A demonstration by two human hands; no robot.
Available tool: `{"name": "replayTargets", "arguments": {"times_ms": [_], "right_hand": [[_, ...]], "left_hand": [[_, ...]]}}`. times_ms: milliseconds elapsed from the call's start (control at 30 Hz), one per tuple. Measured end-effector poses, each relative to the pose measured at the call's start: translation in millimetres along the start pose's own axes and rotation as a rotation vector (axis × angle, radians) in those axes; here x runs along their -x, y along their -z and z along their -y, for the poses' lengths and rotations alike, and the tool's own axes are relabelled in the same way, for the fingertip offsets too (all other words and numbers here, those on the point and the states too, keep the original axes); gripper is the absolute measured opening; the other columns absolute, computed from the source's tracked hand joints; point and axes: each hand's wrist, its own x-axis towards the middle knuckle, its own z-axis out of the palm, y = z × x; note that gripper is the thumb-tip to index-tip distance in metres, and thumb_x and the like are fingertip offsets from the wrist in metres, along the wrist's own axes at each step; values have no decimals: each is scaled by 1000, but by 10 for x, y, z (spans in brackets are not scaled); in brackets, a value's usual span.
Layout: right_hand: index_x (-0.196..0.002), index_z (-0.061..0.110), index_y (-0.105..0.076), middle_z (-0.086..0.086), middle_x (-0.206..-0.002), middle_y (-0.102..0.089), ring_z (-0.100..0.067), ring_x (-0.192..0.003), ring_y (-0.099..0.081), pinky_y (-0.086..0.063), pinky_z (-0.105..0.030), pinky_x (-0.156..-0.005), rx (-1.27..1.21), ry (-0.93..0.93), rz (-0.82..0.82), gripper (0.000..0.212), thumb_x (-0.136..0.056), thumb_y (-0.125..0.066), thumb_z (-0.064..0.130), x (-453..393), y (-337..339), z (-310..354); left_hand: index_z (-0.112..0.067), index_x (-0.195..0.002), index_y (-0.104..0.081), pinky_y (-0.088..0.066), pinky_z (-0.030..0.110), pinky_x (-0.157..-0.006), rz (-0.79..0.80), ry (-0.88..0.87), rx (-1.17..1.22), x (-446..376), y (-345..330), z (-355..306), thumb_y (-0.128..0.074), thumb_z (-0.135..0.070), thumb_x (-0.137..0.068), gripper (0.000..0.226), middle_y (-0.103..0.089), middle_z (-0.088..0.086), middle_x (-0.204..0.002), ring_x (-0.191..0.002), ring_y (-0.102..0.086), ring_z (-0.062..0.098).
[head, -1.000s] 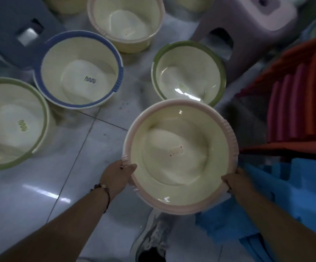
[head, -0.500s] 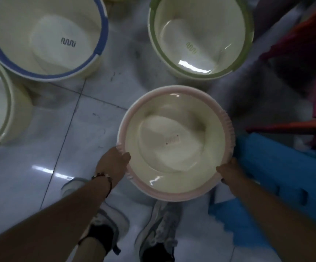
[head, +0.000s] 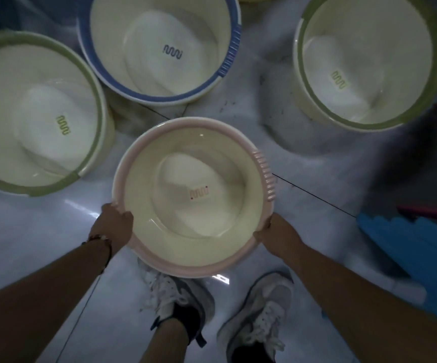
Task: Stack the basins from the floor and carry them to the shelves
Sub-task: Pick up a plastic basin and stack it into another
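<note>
The person is holding a round cream plastic basin with a pale pink rim point(head: 193, 195) in front of the body, over the glossy white tiled floor point(head: 303, 179) and above the grey-and-white sneakers point(head: 183, 297); whether its base is resting on the tiles or hanging clear cannot be told from this view. The left hand point(head: 114, 226) is gripping the rim on the near left, its fingers curled closed over the edge. The right hand point(head: 277, 233) is clasping the rim on the near right, just below the ribbed pink handle point(head: 264, 176); its fingertips are hidden under the rim.

Three more basins are standing on the floor, well apart from the held one: a cream basin with a blue rim point(head: 159, 45) straight ahead, a cream basin with a green rim point(head: 36, 113) to the left, and another green-rimmed cream basin point(head: 369, 61) to the right.

The step in hand is probably nesting the pink-rimmed basin into one of these. To do it well, the person is best keeping both grips level, centring the basin over the chosen mouth, and lowering it straight so the walls slide in without jamming. Turning the ribbed handles into line should be helping the stack sit flat. Fingers wrapped under the rim may be pinched as the rims meet, so they are better eased outward late in the descent
</note>
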Motion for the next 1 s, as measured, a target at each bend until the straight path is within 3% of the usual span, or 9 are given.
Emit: {"name": "replayTargets", "arguments": {"times_ms": [67, 167, 333, 400, 500, 567, 733, 833, 1000], "right_hand": [[-121, 7, -48, -13, -125, -58, -29, -115, -56, -40, -27, -85, 131, 15, 2, 34, -91, -57, 21, 26, -10, 197], [-124, 18, -43, -7, -124, -59, -27, -112, -57, -45, -34, -91, 268, 75, -73, 38, -87, -52, 23, 218, 154, 453], [-154, 16, -14, -10, -159, -20, -31, -142, -27, -24, -44, -117, 643, 275, -219, 68, -97, -44, 37, 838, 936, 926], [-154, 15, -13, -10, -160, -18, -31, -144, -23, -22, -44, -118, 710, 322, -257, 70, -96, -44, 40, 1063, 1316, 1093], [-152, 15, -21, -10, -156, -28, -29, -141, -29, -26, -43, -115, 695, 343, -333, 70, -94, -46, 44, 1348, 1883, 1202], [-154, 15, -17, -12, -158, -23, -31, -143, -25, -22, -43, -116, 671, 310, -341, 72, -95, -46, 44, 1426, 2248, 1213], [-155, 20, -9, -8, -162, -12, -34, -145, -18, -20, -47, -117, 671, 240, -333, 72, -95, -42, 39, 993, 3070, 1062], [-155, 21, -9, -9, -162, -11, -36, -146, -18, -21, -46, -117, 739, 234, -317, 72, -95, -43, 42, 464, 3410, 907], [-154, 19, -12, -12, -161, -13, -38, -144, -22, -22, -47, -117, 755, 221, -240, 71, -94, -44, 41, -506, 3754, 511]], "left_hand": [[4, -137, -38, -51, 39, -82, 79, 29, 24, -23, 155, 70, -58, -18, -93, 53, -62, 25, -118, -95, -61, 35], [-4, -145, -31, -50, 42, -89, 135, -10, -64, 129, 403, 37, -58, -27, -93, 63, -57, 20, -129, -106, -60, 36], [-23, -157, -14, -43, 46, -105, 125, -414, -454, 719, 870, -615, -52, -47, -93, 78, -29, 14, -155, -133, -44, 34], [-27, -158, -10, -33, 42, -113, 117, -584, -607, 1004, 1021, -1062, -46, -55, -94, 78, -15, 12, -162, -143, -30, 31], [-26, -157, -6, -21, 43, -119, 105, -776, -749, 1399, 1171, -1803, -39, -58, -96, 76, -8, 12, -164, -149, -18, 30], [-25, -158, -6, -19, 44, -120, 90, -859, -777, 1594, 1197, -2299, -38, -56, -97, 75, -7, 13, -164, -149, -17, 32], [-27, -156, -14, -25, 49, -115, -14, -1050, -910, 1790, 938, -3506, -41, -48, -96, 68, -11, 18, -161, -145, -21, 36], [-26, -152, -23, -34, 47, -108, -120, -1151, -946, 1649, 652, -4133, -47, -38, -94, 64, -28, 19, -152, -133, -35, 36], [-29, -152, -21, -31, 48, -109, -48, -979, -1052, 1131, -179, -4733, -43, -39, -95, 62, -22, 22, -156, -135, -33, 40]]}}
